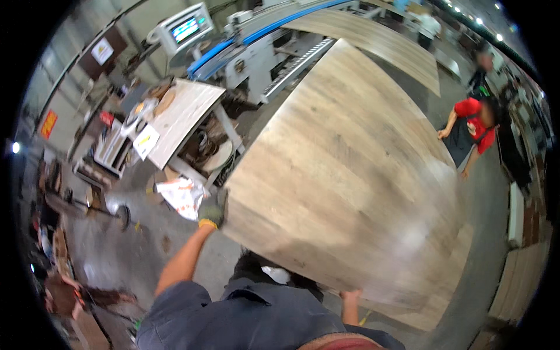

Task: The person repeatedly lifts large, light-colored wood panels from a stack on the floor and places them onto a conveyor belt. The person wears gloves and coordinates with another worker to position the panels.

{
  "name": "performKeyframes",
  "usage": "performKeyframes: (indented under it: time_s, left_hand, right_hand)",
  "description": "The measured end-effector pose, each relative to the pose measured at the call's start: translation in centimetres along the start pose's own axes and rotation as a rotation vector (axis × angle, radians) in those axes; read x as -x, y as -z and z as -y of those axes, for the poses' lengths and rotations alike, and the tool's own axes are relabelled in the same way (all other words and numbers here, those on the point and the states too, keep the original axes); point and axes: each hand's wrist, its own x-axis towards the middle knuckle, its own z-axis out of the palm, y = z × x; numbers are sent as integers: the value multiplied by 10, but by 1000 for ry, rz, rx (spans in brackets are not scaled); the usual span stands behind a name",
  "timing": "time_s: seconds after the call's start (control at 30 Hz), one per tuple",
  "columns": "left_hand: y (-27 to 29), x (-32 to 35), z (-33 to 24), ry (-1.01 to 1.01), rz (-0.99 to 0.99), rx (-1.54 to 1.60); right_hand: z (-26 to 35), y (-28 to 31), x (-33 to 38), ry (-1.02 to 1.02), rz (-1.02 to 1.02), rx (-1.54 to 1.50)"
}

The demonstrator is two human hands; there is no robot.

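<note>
A large wood-grain board (338,157) fills the middle of the head view, tilted and stretching away from my body. My left hand (213,210), in a dark glove with a yellow cuff, is closed on the board's left edge near its corner. At the near edge, my right hand (350,296) grips the board with its fingers partly hidden by it. Across from me on the right, a co-worker (469,125) in a red shirt and dark apron has both hands at the board's far right edge. The board's right part is blurred.
A long machine with a blue rail (274,29) and a control screen (188,28) stands at the back. Another wood-grain panel (373,38) lies beyond. On the left are a worktable (192,105), a white bag (181,197) on the floor and a pedestal stand (122,216). Stacked panels (516,283) line the right.
</note>
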Motion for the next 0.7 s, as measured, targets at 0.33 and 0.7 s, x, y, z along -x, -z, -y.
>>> performKeyframes:
  time_s: [0.33,0.7]
  left_hand:
    - [39,-129,226,9,-96,47]
    - [-70,-135,398,278,-332,-74]
  right_hand:
    - [-216,-101,-27,-124,-309,139]
    - [-413,-208,65,-28,-143,9]
